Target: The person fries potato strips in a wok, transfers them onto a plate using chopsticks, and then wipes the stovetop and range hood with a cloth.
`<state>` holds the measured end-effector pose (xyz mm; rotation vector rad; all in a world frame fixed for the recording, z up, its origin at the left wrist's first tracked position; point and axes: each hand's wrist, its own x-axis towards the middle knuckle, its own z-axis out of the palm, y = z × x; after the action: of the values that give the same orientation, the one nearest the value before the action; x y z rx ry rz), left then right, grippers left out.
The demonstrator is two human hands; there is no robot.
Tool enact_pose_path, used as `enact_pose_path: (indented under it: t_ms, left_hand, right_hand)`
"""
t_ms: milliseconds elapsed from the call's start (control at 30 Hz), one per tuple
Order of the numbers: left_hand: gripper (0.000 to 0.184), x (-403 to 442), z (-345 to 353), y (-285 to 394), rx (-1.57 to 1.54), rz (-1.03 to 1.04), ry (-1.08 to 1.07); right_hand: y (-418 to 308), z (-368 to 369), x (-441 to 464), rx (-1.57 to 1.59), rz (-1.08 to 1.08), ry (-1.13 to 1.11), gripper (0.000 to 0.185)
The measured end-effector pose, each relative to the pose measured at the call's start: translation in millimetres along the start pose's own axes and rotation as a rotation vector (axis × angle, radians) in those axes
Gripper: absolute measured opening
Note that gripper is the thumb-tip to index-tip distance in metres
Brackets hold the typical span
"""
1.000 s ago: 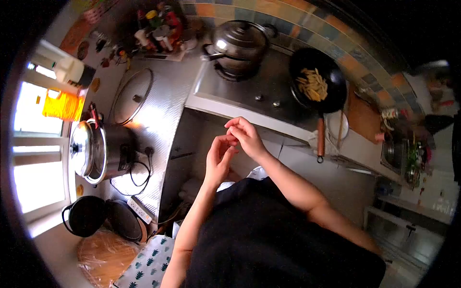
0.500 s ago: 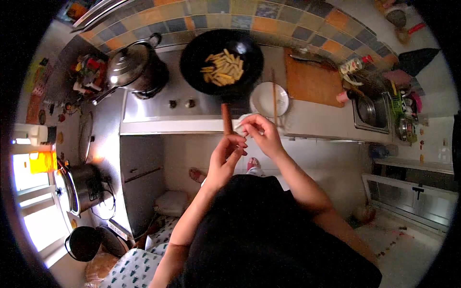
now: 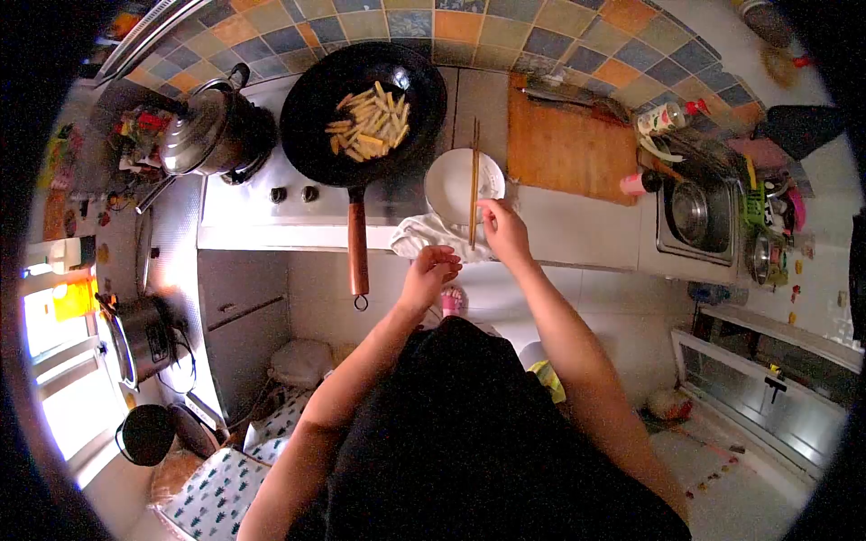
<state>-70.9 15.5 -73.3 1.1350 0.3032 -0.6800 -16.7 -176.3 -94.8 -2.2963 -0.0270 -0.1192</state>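
Observation:
My right hand [image 3: 505, 234] is at the front edge of the counter, its fingertips drawn together on a pair of chopsticks [image 3: 475, 158]. These lie across a white plate [image 3: 444, 185] and stick out past its near rim. Lower and to the left, my left hand [image 3: 431, 276] hovers with loosely bent fingers and nothing visible in it. Just beyond it, a crumpled white cloth [image 3: 419, 234] rests on the counter edge beside the plate. A black wok [image 3: 311, 135] with a wooden handle [image 3: 358, 248] stands on the stove, holding pale yellow strips of food [image 3: 372, 124].
Left of the wok stands a lidded metal pot [image 3: 194, 140]. A wooden cutting board [image 3: 568, 149] lies right of the plate, with a knife [image 3: 559, 96] along its back. Farther right are a bottle [image 3: 663, 119] and a sink [image 3: 663, 239]. The wok handle juts past the counter edge.
My right hand has left the white cloth and moved to the chopsticks. The cloth now lies on the counter edge. My left hand has come away from the wok handle. The view has shifted.

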Motion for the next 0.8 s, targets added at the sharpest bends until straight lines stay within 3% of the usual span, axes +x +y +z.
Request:
enact_pose_path:
  t_ms: [67,133,233,300,367,400,467,533,600,667,733,800]
  left_hand:
    - [0.031,16,-7,-7,-0.099,-0.081,0.017]
    - [0.036,62,-43,-71,0.089,0.244,-0.134]
    - [0.035,120,-78,-145,0.191,0.552,-0.206]
    - [0.034,134,-74,-140,-0.002,0.389,-0.121]
    - [0.036,122,-49,-95,-0.393,-0.096,0.044]
    - [0.036,115,-28,-69,-0.284,-0.109,0.185]
    - [0.031,145,-46,-105,0.377,0.141,0.016]
    - [0.020,154,-38,-115,-0.175,-0.077,0.101]
    - [0.020,174,-53,-140,0.397,0.544,0.019]
    - [0.023,185,-46,-156,0.540,0.713,0.056]
    - [0.029,183,-27,-145,0.246,0.450,0.187]
    - [0.032,178,-9,-133,0.107,0.425,0.315]
  right_hand:
    - [9,6,13,-0.060,0.019,-0.056,0.029]
    - [19,9,26,-0.091,0.008,-0.079,0.030]
    - [35,20,39,-0.202,-0.048,-0.135,0.027]
    - [42,24,50,-0.260,-0.109,-0.177,0.025]
    - [46,27,55,-0.275,-0.173,-0.224,0.025]
    - [49,27,58,-0.257,-0.169,-0.260,0.025]
    - [51,27,62,-0.226,-0.207,-0.264,0.025]
    - [49,23,67,-0.234,-0.236,-0.268,0.024]
    - [49,13,72,-0.285,-0.263,-0.282,0.024]
    - [54,-2,74,-0.105,-0.207,-0.308,0.023]
    - [45,-30,76,0.131,-0.074,-0.323,0.020]
    - [43,-55,75,0.090,-0.291,-0.190,0.018]
